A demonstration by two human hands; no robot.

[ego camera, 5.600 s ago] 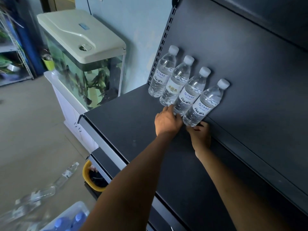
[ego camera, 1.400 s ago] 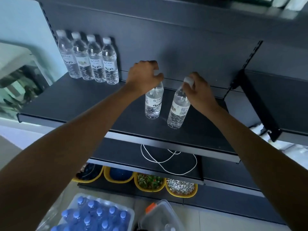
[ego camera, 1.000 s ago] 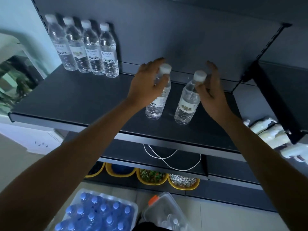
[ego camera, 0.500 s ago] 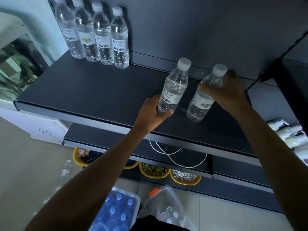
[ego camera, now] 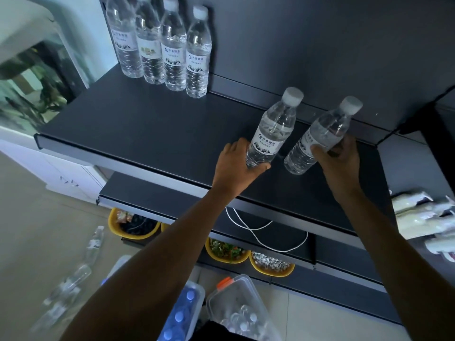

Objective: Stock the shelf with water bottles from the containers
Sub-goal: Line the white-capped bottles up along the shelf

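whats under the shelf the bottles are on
A lower shelf carrying a white cable, and below it yellow tubs of mixed goods. The left arm covers part of both.

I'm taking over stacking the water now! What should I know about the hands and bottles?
Left hand grips the lower part of one bottle; right hand grips a second bottle beside it.
Both are over the right part of the shelf, apart from the row.
Done: four bottles stand in a row at the back left.
Left: probably move these two up to the row, then fetch more from the boxes on the floor.
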